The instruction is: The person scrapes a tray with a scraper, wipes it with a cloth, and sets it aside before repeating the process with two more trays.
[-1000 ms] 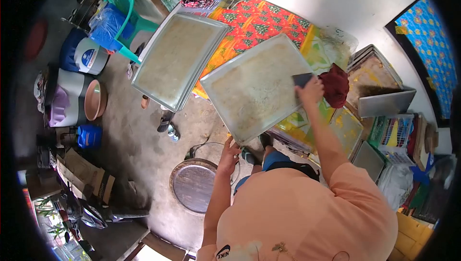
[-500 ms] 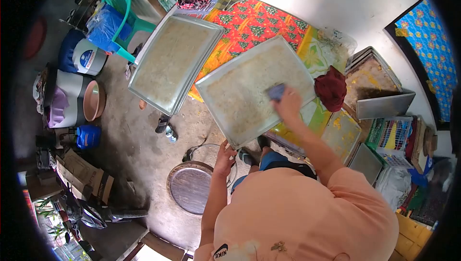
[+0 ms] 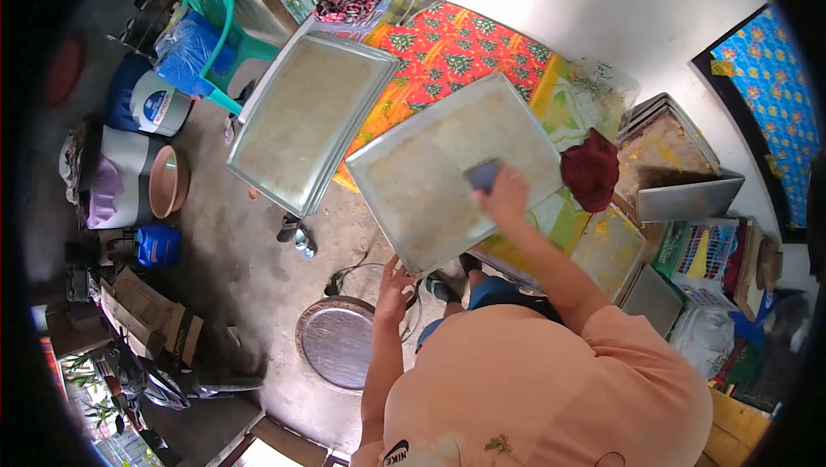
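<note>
At the table edge: tilted metal tray point(image 3: 430, 175), far end resting on the red patterned cloth point(image 3: 456, 41), near corner hanging out over the floor.
Left hand point(image 3: 394, 282): under that near corner, fingers curled up around the rim, seemingly propping the tray so it stays slanted and steady.
Right hand point(image 3: 506, 196): closed on a dark flat scraper point(image 3: 482, 176), pressed to the tray face just above the knuckles; blade edge against the crusted surface.
Beyond the scraper: a second tray point(image 3: 301, 119) on a stack, off to the left of the held one, well apart from both hands.
Right of the scraping hand: dark red rag point(image 3: 592, 170) on the table, near but not touching.
Below the propping hand: round metal lid point(image 3: 337, 342) on the concrete floor.
</note>
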A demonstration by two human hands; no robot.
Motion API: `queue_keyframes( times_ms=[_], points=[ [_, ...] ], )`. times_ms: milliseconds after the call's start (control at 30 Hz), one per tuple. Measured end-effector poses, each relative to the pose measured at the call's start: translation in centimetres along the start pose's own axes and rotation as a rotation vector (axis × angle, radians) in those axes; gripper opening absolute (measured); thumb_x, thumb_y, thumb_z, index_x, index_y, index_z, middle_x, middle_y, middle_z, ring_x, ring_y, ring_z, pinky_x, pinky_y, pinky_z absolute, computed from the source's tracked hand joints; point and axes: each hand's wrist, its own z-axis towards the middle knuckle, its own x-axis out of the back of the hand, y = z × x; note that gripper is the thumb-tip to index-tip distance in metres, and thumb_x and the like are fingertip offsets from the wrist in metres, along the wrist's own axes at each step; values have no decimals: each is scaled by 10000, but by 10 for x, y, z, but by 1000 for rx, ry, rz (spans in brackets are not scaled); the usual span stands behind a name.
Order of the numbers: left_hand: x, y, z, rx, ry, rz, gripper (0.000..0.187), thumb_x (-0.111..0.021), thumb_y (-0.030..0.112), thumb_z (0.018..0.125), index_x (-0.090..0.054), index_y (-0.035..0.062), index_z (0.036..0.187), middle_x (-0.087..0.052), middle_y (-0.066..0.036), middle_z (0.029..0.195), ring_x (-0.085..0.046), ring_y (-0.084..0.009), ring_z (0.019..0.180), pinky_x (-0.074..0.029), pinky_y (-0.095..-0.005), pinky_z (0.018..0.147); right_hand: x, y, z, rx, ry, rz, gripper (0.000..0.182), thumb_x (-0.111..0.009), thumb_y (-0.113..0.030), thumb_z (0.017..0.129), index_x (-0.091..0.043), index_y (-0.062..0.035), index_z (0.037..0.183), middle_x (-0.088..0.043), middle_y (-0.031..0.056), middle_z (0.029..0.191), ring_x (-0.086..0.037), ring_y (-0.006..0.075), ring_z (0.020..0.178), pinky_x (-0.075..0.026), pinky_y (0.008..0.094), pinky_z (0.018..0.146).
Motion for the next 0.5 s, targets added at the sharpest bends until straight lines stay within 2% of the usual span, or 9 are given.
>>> queue_keyframes(
  times_ms=[67, 100, 167, 200, 267, 333, 400, 467, 500],
  points=[
    [6, 1, 8, 4, -2, 6, 802, -576, 86, 752, -250, 187, 1478, -361, -85, 1500, -372, -245, 1291, -246, -524, 1000, 8, -9, -7, -15, -42, 22, 904, -784, -472, 662, -385, 3, 1320, -556, 211, 1182, -546, 369, 1097, -420, 489, 919],
    [5, 4, 7, -9, 3, 18, 774, -572, 78, 765, -266, 176, 1469, -389, -80, 1481, -382, -243, 1287, -260, -518, 986, 11, -9, -3, -14, -60, 34, 902, -782, -467, 666, -382, 4, 1323, -556, 213, 1184, -544, 373, 1102, -416, 490, 925],
    [8, 5, 10, -6, 1, 53, 761, -572, 75, 770, -275, 185, 1463, -403, -79, 1468, -387, -242, 1286, -263, -519, 986, 9, 44, 44, -211, 97, 10, 916, -788, -465, 663, -373, 3, 1333, -560, 199, 1185, -547, 363, 1100, -423, 489, 917],
    [12, 5, 9, -4, 6, 73, 755, -572, 74, 773, -280, 189, 1460, -410, -78, 1461, -389, -241, 1285, -265, -520, 986, 45, 56, 63, -322, 77, -84, 919, -787, -458, 677, -359, -1, 1349, -557, 187, 1201, -546, 354, 1106, -432, 483, 911],
    [10, 1, 9, -16, 20, 63, 750, -574, 72, 779, -285, 201, 1459, -422, -79, 1449, -393, -244, 1282, -268, -520, 987, 46, 85, 100, -349, 220, -92, 817, -784, -435, 691, -404, 2, 1268, -574, 213, 1154, -554, 356, 1094, -457, 475, 879],
    [8, -4, 9, -10, 37, 38, 745, -577, 72, 784, -291, 211, 1457, -433, -79, 1439, -397, -243, 1277, -276, -512, 982, 47, 50, 98, -290, 60, 60, 808, -805, -421, 662, -419, -12, 1243, -568, 237, 1150, -544, 368, 1105, -456, 487, 879],
    [5, -7, 13, 5, 58, -10, 738, -582, 74, 788, -300, 221, 1454, -441, -79, 1431, -401, -238, 1271, -289, -497, 968, 9, -7, 65, -176, -90, 138, 841, -823, -405, 625, -418, -10, 1248, -564, 235, 1142, -546, 375, 1086, -454, 477, 884],
    [7, -10, 18, -1, 73, -7, 734, -586, 72, 790, -305, 205, 1455, -454, -82, 1419, -434, -223, 1221, -301, -487, 961, -3, -56, 5, 237, -8, 94, 833, -824, -380, 609, -424, 2, 1231, -572, 218, 1098, -550, 374, 1056, -441, 473, 891],
    [5, -6, 15, 3, 81, 1, 734, -588, 74, 792, -304, 201, 1457, -453, -81, 1421, -442, -217, 1207, -304, -479, 963, -4, -58, -1, 238, 16, 130, 821, -818, -377, 619, -429, -5, 1239, -572, 198, 1105, -548, 362, 1052, -438, 469, 892]
  ],
)
